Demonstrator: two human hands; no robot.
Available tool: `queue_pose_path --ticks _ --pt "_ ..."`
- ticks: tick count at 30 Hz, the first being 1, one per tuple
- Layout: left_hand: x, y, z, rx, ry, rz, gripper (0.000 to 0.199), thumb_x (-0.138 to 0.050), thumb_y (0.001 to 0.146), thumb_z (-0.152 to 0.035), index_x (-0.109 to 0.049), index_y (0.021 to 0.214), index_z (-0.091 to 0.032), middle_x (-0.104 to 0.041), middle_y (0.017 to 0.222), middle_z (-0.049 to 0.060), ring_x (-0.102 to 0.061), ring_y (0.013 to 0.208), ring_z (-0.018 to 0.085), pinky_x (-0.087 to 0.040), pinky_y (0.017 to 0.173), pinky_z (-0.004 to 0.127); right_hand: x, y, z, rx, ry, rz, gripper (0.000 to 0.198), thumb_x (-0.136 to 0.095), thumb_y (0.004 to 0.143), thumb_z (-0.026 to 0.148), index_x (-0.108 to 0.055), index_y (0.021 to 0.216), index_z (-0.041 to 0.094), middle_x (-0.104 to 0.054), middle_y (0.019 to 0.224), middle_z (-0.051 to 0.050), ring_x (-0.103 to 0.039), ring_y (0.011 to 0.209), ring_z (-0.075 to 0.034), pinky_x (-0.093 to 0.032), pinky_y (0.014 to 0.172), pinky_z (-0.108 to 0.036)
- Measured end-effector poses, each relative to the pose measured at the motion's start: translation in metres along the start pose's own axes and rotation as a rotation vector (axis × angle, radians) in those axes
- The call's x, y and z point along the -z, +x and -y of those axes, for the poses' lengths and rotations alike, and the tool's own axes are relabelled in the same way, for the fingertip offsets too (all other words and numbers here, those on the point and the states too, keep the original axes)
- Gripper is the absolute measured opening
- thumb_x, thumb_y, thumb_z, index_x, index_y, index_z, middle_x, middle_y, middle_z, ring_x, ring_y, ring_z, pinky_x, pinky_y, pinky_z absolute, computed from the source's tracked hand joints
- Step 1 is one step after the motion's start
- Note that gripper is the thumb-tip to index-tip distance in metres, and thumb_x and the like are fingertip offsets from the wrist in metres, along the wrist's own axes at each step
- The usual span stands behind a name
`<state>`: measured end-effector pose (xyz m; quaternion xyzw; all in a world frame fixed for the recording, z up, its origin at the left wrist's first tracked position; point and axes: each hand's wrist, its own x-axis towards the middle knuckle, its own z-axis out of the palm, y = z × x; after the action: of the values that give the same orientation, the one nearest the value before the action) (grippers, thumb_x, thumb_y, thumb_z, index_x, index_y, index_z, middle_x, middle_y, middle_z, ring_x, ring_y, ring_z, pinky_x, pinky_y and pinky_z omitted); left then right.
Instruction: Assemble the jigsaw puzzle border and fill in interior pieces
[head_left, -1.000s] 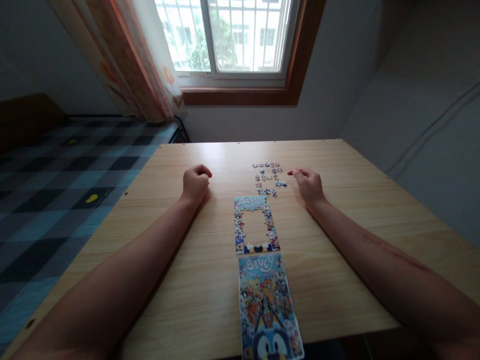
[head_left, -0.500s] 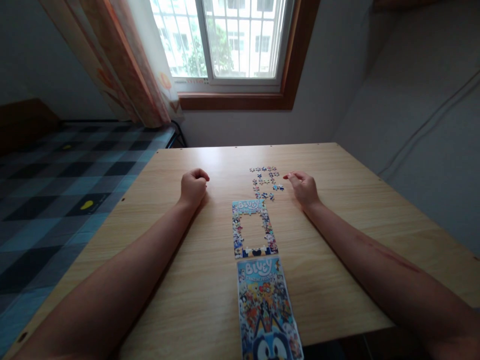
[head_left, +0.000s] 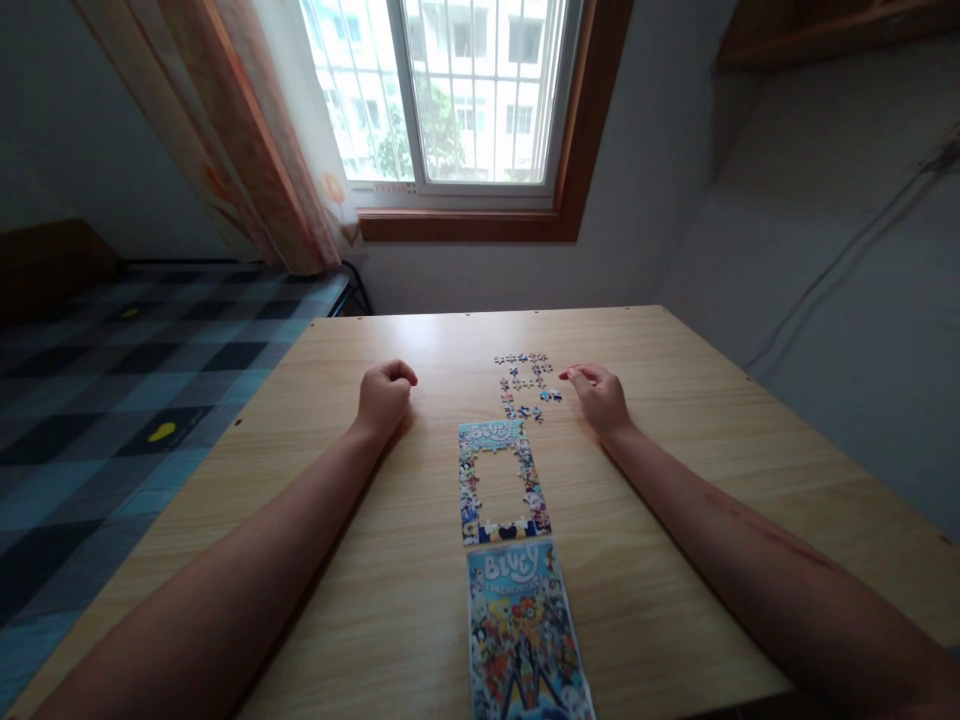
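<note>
Loose jigsaw pieces (head_left: 526,384) lie in rough rows on the table. Just below them is a partly assembled jigsaw puzzle (head_left: 468,490), a picture border around an open middle, lettered "BLUEY" at its top. Nearest me lies a matching picture sheet or box lid (head_left: 525,620), cut off by the lower edge of the view. My left hand (head_left: 385,397) rests as a fist on the wood, left of the pieces and apart from them. To their right, my right hand (head_left: 598,394) has its fingers curled and thumb and forefinger close together; I see nothing between them.
The wooden table (head_left: 697,500) reaches toward a wall and a barred window (head_left: 480,100). At left stands a bed with a checked cover (head_left: 187,355), below an orange curtain (head_left: 255,120). A cable (head_left: 832,260) runs along the right wall.
The camera has tipped up slightly, so the table and everything on it sit lower in view. Both hands keep their pose, and the pieces look unmoved.
</note>
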<state>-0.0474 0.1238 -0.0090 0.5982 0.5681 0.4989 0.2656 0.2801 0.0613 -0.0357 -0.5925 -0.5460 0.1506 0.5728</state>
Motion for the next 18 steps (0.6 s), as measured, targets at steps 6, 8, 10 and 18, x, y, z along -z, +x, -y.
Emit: queue_pose_path --ticks 6,8,10,18 --pt "0.0007 -0.0001 0.0016 -0.01 0.009 0.011 0.02 -0.042 0.047 -0.023 -0.059 0.056 -0.02 -0.051 0.05 -0.001 -0.044 0.05 0.015 -0.03 0.049 0.026 0.0004 -0.0007 0.0008 0.04 -0.034 0.012 0.031 -0.056 0.085 0.042 -0.078 0.078 0.021 -0.075 0.095 -0.009 -0.066 0.099 -0.027 -0.05 0.085 -0.038" --pt "0.0009 -0.0007 0.0013 -0.007 0.009 0.01 0.02 -0.043 0.047 -0.023 -0.06 0.056 -0.02 -0.051 0.05 -0.001 -0.044 0.049 0.015 -0.03 0.048 0.026 0.0009 -0.001 0.0011 0.058 -0.046 0.013 0.03 -0.056 0.085 0.041 -0.078 0.079 0.021 -0.074 0.095 -0.009 -0.066 0.099 -0.027 -0.05 0.086 -0.039" --pt "0.0009 -0.0011 0.0006 -0.006 0.009 0.008 0.02 -0.043 0.047 -0.023 -0.06 0.056 -0.02 -0.051 0.05 -0.001 -0.044 0.049 0.015 -0.03 0.048 0.026 0.0013 -0.0014 0.0015 0.071 -0.062 0.015 0.03 -0.055 0.086 0.04 -0.078 0.079 0.022 -0.074 0.095 -0.009 -0.066 0.099 -0.027 -0.05 0.086 -0.039" --pt "0.0002 -0.0001 0.0005 -0.015 0.005 0.009 0.02 -0.042 0.047 -0.023 -0.06 0.055 -0.02 -0.051 0.049 -0.001 -0.043 0.048 0.014 -0.029 0.048 0.025 0.0025 -0.0029 0.0048 0.109 -0.123 0.034 0.032 -0.054 0.088 0.041 -0.079 0.081 0.022 -0.075 0.089 -0.008 -0.066 0.093 -0.026 -0.049 0.083 -0.039"
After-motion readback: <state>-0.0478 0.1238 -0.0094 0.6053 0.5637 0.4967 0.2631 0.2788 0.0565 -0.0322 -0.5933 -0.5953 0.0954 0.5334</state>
